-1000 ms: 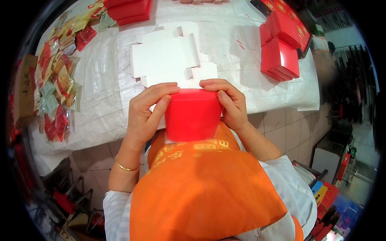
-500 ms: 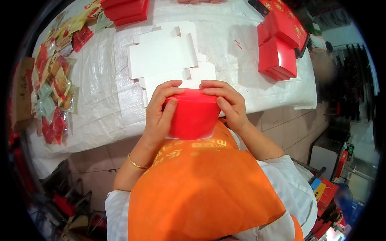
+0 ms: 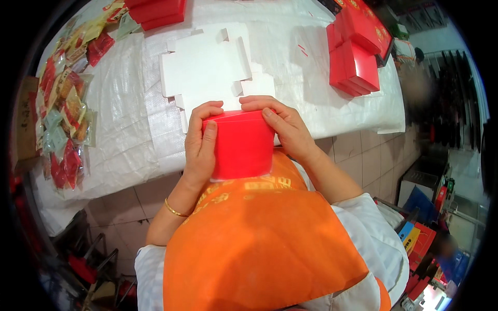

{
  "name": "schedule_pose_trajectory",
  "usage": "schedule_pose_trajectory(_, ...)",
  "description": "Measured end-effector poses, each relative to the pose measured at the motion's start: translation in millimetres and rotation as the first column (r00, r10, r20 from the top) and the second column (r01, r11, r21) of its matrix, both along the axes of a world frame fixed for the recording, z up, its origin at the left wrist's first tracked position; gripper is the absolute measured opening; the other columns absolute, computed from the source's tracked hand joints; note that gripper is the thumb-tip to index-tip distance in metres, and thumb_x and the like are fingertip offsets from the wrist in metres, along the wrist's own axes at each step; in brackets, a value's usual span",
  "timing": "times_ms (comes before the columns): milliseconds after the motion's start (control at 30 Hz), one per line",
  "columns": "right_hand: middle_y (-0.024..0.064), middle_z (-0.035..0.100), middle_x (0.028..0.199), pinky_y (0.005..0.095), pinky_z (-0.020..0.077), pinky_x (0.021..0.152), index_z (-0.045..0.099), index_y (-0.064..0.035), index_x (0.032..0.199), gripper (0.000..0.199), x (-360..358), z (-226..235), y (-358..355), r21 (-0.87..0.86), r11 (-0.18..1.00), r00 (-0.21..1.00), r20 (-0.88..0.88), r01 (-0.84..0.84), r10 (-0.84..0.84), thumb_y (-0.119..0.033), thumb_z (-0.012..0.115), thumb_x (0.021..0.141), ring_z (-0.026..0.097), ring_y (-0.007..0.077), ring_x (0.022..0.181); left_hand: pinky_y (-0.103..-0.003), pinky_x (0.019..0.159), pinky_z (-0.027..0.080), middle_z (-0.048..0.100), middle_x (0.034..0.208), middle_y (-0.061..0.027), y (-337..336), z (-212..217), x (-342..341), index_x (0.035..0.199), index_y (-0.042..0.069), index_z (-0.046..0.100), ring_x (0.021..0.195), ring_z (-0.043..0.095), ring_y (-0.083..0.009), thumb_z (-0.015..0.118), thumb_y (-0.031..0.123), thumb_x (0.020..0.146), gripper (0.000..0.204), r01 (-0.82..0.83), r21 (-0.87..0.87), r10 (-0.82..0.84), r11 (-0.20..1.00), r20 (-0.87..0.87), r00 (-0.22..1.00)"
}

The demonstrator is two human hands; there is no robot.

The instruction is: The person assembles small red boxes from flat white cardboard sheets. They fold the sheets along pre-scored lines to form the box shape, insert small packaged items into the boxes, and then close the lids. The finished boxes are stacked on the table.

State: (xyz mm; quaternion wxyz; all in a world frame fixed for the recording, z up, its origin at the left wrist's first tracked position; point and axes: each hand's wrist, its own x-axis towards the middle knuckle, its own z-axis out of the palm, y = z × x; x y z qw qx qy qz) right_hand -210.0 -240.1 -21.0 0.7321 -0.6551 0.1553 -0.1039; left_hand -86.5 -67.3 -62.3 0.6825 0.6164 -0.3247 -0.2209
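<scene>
Between my two hands is a red cardboard box [image 3: 244, 147], held close against my orange apron at the table's near edge. My left hand [image 3: 203, 137] grips its left side, thumb on the face towards me and fingers over the far top edge. My right hand [image 3: 282, 124] holds the upper right corner, its thumb pressed on the top edge. A narrow gap shows along the box's top, where a flap lies slightly lifted. Just beyond the hands lie flat white unfolded box blanks [image 3: 205, 67], some with raised tabs.
Red boxes [image 3: 358, 67] are stacked at the table's right, beside a dark patterned tray [image 3: 385, 44]. More red boxes [image 3: 158, 13] stand at the far left. Packaged food bags [image 3: 67, 114] line the left edge, near a brown carton [image 3: 26, 124]. White woven sheeting [image 3: 124, 103] covers the table.
My right thumb has moved up and left onto the box's top edge, and the right fingers have shifted left. The box has turned slightly, and its top flap edge now shows a gap.
</scene>
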Motion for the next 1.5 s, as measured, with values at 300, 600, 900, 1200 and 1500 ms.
schedule_pose_trajectory(300, 0.0083, 0.071, 0.109, 0.0301, 0.0523, 0.091, 0.068, 0.0, 0.12, 0.036, 7.8, 4.8, 6.4, -0.041, 0.994, 0.978, -0.179, 0.101, -0.107, -0.024, 0.044, 0.11, 0.065, 0.014, 0.102, -0.038, 0.112, 0.037, 0.051, 0.141, -0.016, -0.7, -7.3, -7.4, 0.126, 0.002, 0.056, 0.131, 0.048, -0.0279, 0.054, 0.013, 0.102, 0.026, -0.048, 0.051, 0.046, 0.998, 0.032, 0.998)
schedule_pose_trajectory(600, 0.0092, 0.071, 0.112, 0.0294, 0.0532, 0.091, 0.068, 0.0004, 0.122, 0.035, 5.2, 10.7, 1.9, 0.053, 0.997, 0.974, -0.222, 0.057, -0.044, -0.022, 0.044, 0.109, 0.066, 0.0138, 0.102, -0.045, 0.105, 0.043, 0.05, 0.144, -0.0196, -3.2, 20.8, -1.1, 0.114, 0.005, 0.068, 0.127, 0.051, -0.0376, 0.076, 0.005, 0.081, 0.033, -0.107, 0.151, -0.022, 0.983, 0.667, 0.745)
schedule_pose_trajectory(900, 0.0109, 0.069, 0.121, 0.0329, 0.0491, 0.101, 0.066, 0.0007, 0.129, 0.04, 8.4, 19.6, -10.3, 0.121, 0.993, 0.96, -0.275, -0.018, 0.051, -0.019, 0.04, 0.106, 0.062, 0.0168, 0.114, -0.048, 0.105, 0.042, 0.054, 0.14, -0.0149, -8.9, 34.3, -1.4, 0.111, 0.006, 0.067, 0.114, 0.057, -0.0348, 0.077, 0.008, 0.08, 0.032, -0.081, 0.248, -0.087, 0.965, 0.6, 0.795)
schedule_pose_trajectory(1200, 0.0108, 0.066, 0.126, 0.0324, 0.0473, 0.103, 0.063, 0.0007, 0.132, 0.04, 11.4, 13.2, -11.4, 0.146, 0.988, 0.965, -0.246, -0.057, 0.092, -0.019, 0.04, 0.105, 0.06, 0.018, 0.118, -0.056, 0.115, 0.024, 0.06, 0.13, -0.0086, -27.3, 54.7, 10.8, 0.094, 0.008, 0.065, 0.125, 0.054, -0.0284, 0.073, 0.01, 0.084, 0.013, -0.053, 0.364, -0.19, 0.93, 0.599, 0.778)
schedule_pose_trajectory(1500, 0.0111, 0.064, 0.127, 0.031, 0.0491, 0.097, 0.063, 0.0025, 0.126, 0.037, 6.5, -5.6, -6.9, 0.021, 0.998, 0.988, -0.139, -0.058, 0.06, -0.021, 0.041, 0.107, 0.063, 0.0174, 0.111, -0.044, 0.11, 0.033, 0.064, 0.121, -0.0081, -41.2, 48.1, 13.5, 0.095, 0.006, 0.065, 0.118, 0.058, -0.0274, 0.072, 0.005, 0.082, 0.015, 0.073, 0.335, -0.245, 0.939, 0.506, 0.827)
